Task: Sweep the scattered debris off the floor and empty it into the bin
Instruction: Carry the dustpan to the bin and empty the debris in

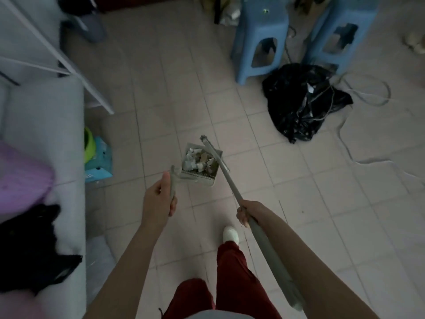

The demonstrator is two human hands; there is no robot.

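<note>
My left hand (161, 199) grips the pale handle of a white dustpan (202, 178), held above the tiled floor in the middle of the head view. Inside the pan lies a pile of debris (199, 161), torn white paper and brownish scraps. My right hand (247, 214) holds a long grey broom (232, 185) by its stick, which slants up across the dustpan's right side. A grey bin (92, 27) stands at the far left, blurred. A crumpled black rubbish bag (296, 100) lies on the floor to the right.
Two blue plastic stools (259, 38) stand at the back, with loose cables (368, 93) beside the bag. A white bed with a metal frame (43, 125) runs along the left, a blue box (99, 162) at its side. My foot (230, 234) is below the dustpan.
</note>
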